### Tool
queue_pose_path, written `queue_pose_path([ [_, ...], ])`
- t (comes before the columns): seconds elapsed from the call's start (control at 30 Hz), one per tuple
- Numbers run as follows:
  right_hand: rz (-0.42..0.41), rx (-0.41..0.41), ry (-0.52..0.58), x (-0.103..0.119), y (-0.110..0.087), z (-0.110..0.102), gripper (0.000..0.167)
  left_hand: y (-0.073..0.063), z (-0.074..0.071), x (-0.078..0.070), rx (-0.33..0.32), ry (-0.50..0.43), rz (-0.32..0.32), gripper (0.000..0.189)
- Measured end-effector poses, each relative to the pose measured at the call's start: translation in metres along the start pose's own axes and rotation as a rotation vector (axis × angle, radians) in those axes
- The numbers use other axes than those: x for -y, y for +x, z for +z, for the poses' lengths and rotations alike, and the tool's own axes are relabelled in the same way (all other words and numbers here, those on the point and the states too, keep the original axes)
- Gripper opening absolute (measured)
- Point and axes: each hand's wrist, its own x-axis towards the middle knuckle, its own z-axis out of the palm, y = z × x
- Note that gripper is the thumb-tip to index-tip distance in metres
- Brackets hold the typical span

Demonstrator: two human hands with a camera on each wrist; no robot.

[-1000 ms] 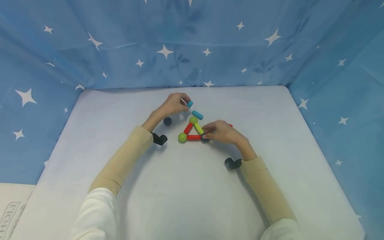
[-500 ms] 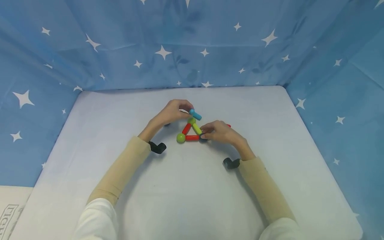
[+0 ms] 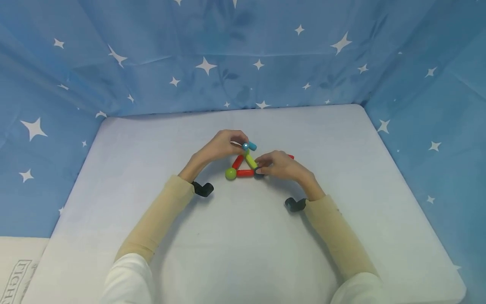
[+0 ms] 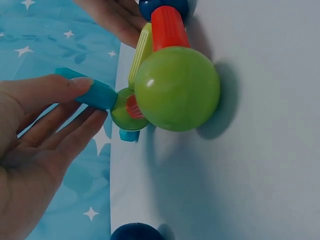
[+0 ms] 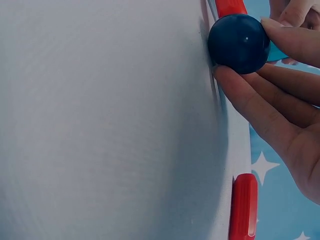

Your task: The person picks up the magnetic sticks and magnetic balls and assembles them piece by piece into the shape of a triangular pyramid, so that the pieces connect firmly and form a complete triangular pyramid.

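Observation:
My left hand (image 3: 223,145) pinches a light-blue magnetic rod (image 4: 99,95) between thumb and fingers. In the left wrist view the rod's end meets the farther green ball (image 4: 121,113), and it stands up from the table. That ball is the far corner of a flat triangle made of two red rods (image 3: 244,173) and a yellow-green rod (image 3: 250,161). The nearer green ball (image 3: 230,173) forms the left corner. At the right corner, my right hand (image 3: 282,165) pinches a dark blue ball (image 5: 239,44) between thumb and fingers.
A second light-blue rod (image 3: 252,146) lies just behind the triangle. Beyond the right hand a loose red rod (image 5: 244,207) rests on the white table (image 3: 243,236). Another dark blue ball (image 4: 136,232) sits near the left wrist. Blue star-patterned curtains (image 3: 152,84) surround the table.
The left hand has brought its light-blue rod right and nearer, from beyond the triangle to its far green ball, turning it upright. The right hand has stayed at the dark blue ball.

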Motion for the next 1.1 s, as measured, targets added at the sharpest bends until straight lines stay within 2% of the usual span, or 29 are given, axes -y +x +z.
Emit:
queue_pose_path([
  [0.47,-0.008,0.004,0.010,-0.003,0.001,0.000,0.046,-0.004,0.000,-0.005,-0.002,-0.010,-0.006,0.024],
  [0.67,0.004,0.005,0.029,-0.002,0.000,0.002,0.047,-0.008,-0.002,-0.001,0.009,0.046,0.000,0.028],
  [0.8,0.007,0.003,0.023,-0.001,-0.001,0.001,0.047,-0.014,-0.008,0.006,0.002,0.104,0.004,0.036],
  [1.1,0.028,0.009,0.035,0.000,0.000,0.000,0.048,-0.033,-0.027,0.019,-0.025,0.160,-0.041,0.042],
])
